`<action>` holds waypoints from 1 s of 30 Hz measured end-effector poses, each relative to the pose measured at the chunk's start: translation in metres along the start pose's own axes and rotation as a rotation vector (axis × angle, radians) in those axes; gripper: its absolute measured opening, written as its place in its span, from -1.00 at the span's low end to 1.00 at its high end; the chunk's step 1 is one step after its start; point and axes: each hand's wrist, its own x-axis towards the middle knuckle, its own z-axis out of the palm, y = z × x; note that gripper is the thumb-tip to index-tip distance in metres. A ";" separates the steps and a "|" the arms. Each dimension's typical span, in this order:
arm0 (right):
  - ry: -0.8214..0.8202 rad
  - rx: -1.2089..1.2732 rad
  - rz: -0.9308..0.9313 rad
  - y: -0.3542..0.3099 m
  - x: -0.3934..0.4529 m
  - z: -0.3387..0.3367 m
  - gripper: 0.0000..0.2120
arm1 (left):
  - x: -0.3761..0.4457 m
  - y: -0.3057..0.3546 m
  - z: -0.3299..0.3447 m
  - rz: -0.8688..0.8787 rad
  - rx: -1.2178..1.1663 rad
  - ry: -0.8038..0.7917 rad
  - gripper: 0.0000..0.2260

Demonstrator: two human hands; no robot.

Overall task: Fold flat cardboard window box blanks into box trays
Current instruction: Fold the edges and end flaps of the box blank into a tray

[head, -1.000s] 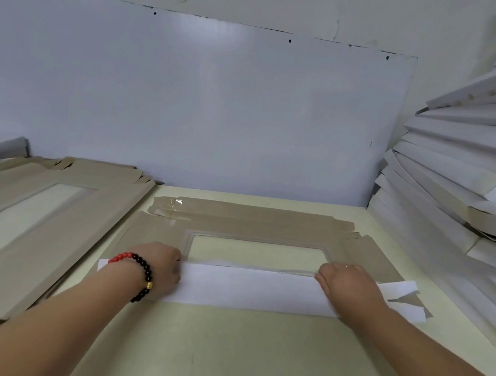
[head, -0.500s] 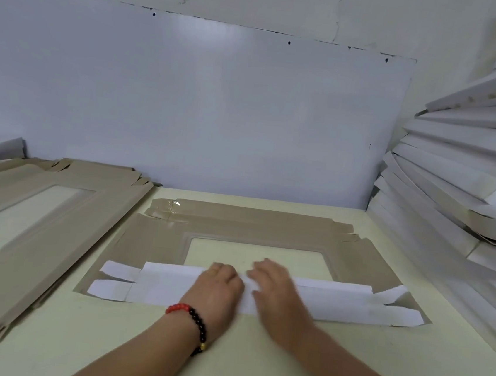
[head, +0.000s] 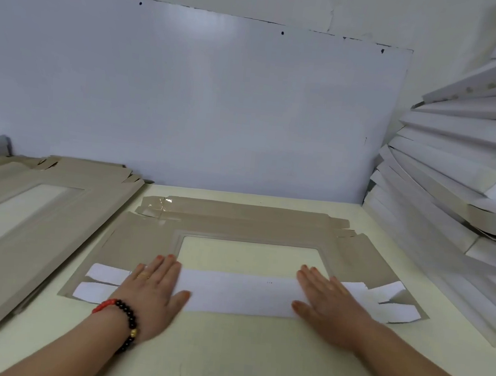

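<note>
1. Half a second ago the two hands were together at the middle of the folded white flap; now they are apart. The left hand [head: 150, 292] is near the left end of the flap and the right hand [head: 328, 303] is near the right end. The head camera is also a little closer and lower.

2. Both hands are flat, with straight fingers, and they press down on the white flap [head: 238, 292]. They grip nothing.

3. The box blank [head: 254, 234] lies flat on the table [head: 238, 355], brown side up, in front of the person. Its near long flap is folded over onto the clear window [head: 248, 256].

4. Risk: the pressure is only at the two ends, so I think the middle of the crease can spring up when the hands leave it.

5. Risk: the small white tabs [head: 103, 273] at both ends are free and some of them are raised. A sliding palm can catch them and bend them the wrong way.

6. Risk: the fingertips reach past the flap to the window edge. Hard pressure there can dent or mark the film.

7. Risk: the blank lies loose on a smooth table, so uneven pushing can turn it and make the fold crooked.

8. The stack of flat blanks [head: 39, 211] is just beside it on the left, and the stack of white folded trays [head: 460, 191] leans at the right. A wide elbow can disturb either of them.
</note>
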 end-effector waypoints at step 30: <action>0.064 0.112 0.237 0.075 -0.029 -0.064 -0.26 | 0.009 -0.041 -0.098 -0.105 -0.044 -0.260 -0.30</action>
